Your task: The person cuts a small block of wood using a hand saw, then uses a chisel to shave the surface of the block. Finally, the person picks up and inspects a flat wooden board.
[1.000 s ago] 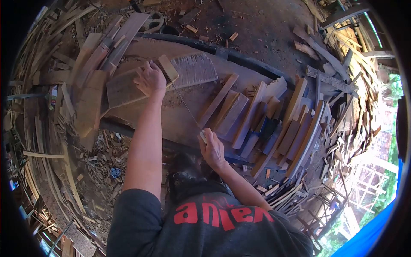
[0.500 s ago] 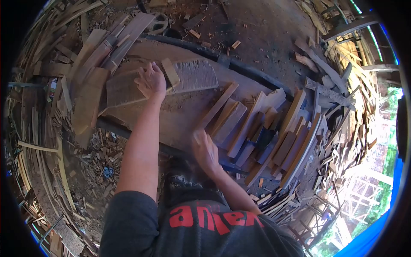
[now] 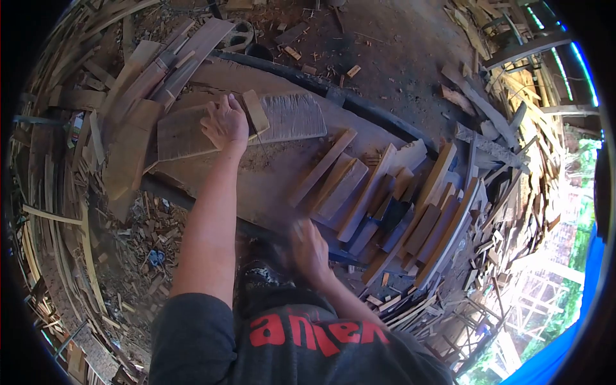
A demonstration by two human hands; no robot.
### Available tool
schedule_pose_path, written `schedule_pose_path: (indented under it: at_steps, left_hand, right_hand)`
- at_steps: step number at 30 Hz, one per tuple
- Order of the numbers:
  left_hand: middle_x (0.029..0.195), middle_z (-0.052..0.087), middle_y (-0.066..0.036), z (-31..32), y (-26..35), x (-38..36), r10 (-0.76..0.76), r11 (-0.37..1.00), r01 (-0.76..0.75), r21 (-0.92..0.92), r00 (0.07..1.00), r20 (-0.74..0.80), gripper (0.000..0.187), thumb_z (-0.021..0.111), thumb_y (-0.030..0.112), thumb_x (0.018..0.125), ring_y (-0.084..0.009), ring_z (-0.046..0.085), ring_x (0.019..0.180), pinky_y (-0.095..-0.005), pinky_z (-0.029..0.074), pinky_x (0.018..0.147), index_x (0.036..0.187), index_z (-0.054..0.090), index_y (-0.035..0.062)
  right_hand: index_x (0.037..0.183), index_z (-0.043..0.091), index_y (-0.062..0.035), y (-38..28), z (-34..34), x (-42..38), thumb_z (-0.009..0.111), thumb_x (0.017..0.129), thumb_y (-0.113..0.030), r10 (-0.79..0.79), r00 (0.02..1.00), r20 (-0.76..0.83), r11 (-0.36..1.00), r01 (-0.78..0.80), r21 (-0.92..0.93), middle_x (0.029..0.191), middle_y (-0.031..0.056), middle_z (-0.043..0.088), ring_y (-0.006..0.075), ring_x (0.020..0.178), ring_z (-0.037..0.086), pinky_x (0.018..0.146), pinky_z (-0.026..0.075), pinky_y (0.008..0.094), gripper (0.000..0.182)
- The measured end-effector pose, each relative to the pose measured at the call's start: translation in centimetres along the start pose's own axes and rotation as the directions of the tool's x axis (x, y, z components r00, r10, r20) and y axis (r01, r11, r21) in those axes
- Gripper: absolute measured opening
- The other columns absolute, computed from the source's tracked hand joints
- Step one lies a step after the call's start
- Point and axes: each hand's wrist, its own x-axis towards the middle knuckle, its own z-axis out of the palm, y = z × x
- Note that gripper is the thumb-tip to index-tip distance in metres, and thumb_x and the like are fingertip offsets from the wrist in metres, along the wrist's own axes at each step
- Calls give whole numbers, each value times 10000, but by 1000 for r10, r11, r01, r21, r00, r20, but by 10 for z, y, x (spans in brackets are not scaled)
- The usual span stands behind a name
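A wide wooden board lies across the worktable at the upper left, with a small wood block set crosswise on top. My left hand rests on this board just left of the block, its fingers apart and slightly bent. Near the table's front edge and close to my body is my right hand. Motion smears its fingertips, so whether they hold anything cannot be made out. The nearest piece to it is a narrow wooden strip.
Several wood pieces lie in slanted rows on the right of the worktable. Long planks are piled at its left end. Wood scraps cover the ground, and stacked timber stands at the right.
My right hand has moved a little toward my body, away from the narrow strip. My left hand stays on the board. The view has shifted slightly.
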Motion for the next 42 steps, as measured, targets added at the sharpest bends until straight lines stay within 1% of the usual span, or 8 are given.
schedule_pose_path:
  at_steps: [4, 8, 13, 15, 23, 29, 36, 42]
  left_hand:
    - [1204, 571, -110, -3, 2, 4, 8, 999, -10, 50, 999, 43, 399, 347, 438, 1021, -407, 583, 1007, -496, 447, 922, 1178, 645, 224]
    - [1209, 572, -107, -1, 0, 0, -26, 1000, 26, 11, 1000, 17, 391, 352, 438, 1016, -408, 574, 1041, -492, 432, 932, 1147, 649, 220]
    - [1259, 564, -95, -6, 6, -1, -35, 999, 35, -34, 999, 2, 416, 330, 470, 1017, -423, 567, 1071, -539, 408, 938, 1115, 639, 211]
    - [1247, 568, -96, -8, 8, 3, -50, 999, 50, -9, 999, 8, 410, 338, 465, 1016, -416, 569, 1067, -538, 408, 935, 1113, 642, 208]
    - [1197, 577, -99, -11, 7, 0, -49, 999, 49, -3, 998, 51, 377, 373, 440, 1012, -400, 581, 1039, -535, 413, 913, 1107, 648, 200]
    - [1136, 582, -81, -2, 3, -3, -42, 999, 45, 32, 996, -77, 328, 419, 413, 996, -369, 586, 982, -498, 418, 860, 1039, 672, 208]
    - [1158, 582, -80, 0, 7, -2, -47, 999, 48, 24, 997, -63, 336, 399, 406, 999, -372, 585, 996, -506, 414, 871, 1057, 665, 210]
    - [1182, 582, -79, -5, 6, -1, -48, 998, 50, 41, 998, -35, 350, 382, 418, 1007, -376, 584, 1005, -513, 405, 885, 1070, 658, 213]
  right_hand:
    - [1154, 496, -46, 3, 2, -2, 651, 894, -118, -9, 1000, -21, 1000, 9, 10, 827, 208, 590, 421, 710, 623, 580, 503, 502, 311]
    - [1153, 496, -50, -10, 35, 89, 667, 890, -136, -48, 999, 20, 998, 49, -30, 806, 197, 596, 427, 698, 623, 581, 503, 504, 325]
    - [1100, 531, -43, 6, -5, 5, 687, 880, -140, -73, 994, -78, 997, 73, 7, 844, 193, 625, 410, 726, 640, 597, 518, 486, 287]
    - [1093, 538, -40, 7, -23, -19, 701, 870, -134, 16, 1000, 0, 999, -16, -31, 850, 187, 633, 393, 731, 645, 599, 518, 479, 291]
    - [1109, 539, -69, -12, 35, 99, 673, 883, -109, -85, 996, -7, 996, 85, -21, 845, 200, 616, 410, 705, 634, 574, 503, 487, 265]
    - [1114, 555, -78, 7, -11, 6, 675, 877, -96, -44, 997, -60, 999, 45, 17, 824, 178, 610, 404, 697, 634, 583, 517, 468, 266]
    - [1119, 514, -92, -9, 30, 103, 642, 908, -159, -99, 995, -5, 995, 98, -29, 794, 187, 602, 413, 699, 634, 570, 514, 474, 256]
    - [1091, 525, -80, 4, -22, 0, 655, 901, -148, -2, 1000, -10, 1000, 2, -2, 794, 180, 602, 403, 690, 638, 565, 510, 485, 239]
